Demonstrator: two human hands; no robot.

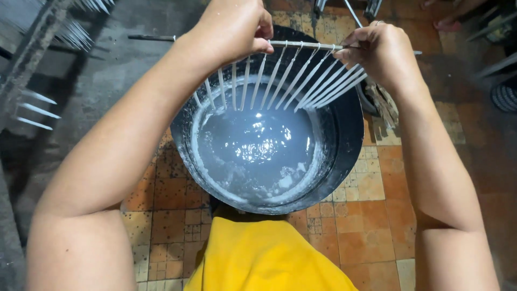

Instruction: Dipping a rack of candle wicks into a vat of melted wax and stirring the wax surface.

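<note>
Rod of thin white candles over a wax pot.
Your left hand (231, 29) and right hand (379, 51) each pinch the horizontal rod (301, 45), its row of thin white candles (280, 78) hanging above the dark round pot (344, 161) of pale liquid wax (258, 151). More candle racks (37, 108) stand left, on the tiled floor (366, 237).

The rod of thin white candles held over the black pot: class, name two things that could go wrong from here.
The candles under the right hand lie bunched and may stick together. Both hands, the left hand too, are directly above the cloudy liquid in the pot, so a slip could splash them.
</note>
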